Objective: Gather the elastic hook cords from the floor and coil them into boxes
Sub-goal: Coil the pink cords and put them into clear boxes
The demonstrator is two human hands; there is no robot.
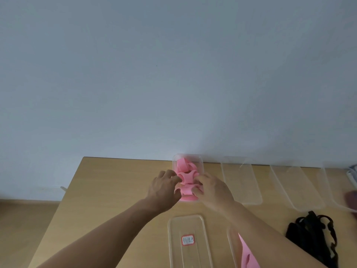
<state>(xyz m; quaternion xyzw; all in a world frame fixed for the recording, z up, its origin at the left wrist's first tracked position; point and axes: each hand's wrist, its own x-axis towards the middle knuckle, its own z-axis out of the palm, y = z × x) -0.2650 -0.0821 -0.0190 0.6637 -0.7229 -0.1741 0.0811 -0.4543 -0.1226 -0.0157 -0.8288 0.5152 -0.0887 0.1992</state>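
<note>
Head view: pink cords (186,177) are held down inside a box (201,161), pinched in the curled grip of the left hand (164,187) and right hand (212,190), while black cords (313,235) are left unboxed on the tabletop (116,180).

Pink cords (186,177) coiled in clear box (202,163), black cords (309,235) loose

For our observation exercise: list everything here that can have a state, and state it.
Far clear plastic box: lidless.
Pink elastic cords: coiled inside it.
Left hand: fingers grip the pink cords.
Right hand: likewise.
Clear plastic lid with red-edged label: flat on wooden table.
Clear plastic boxes on the right: lidless, empty.
Black cord bundle: loose on table.
</note>
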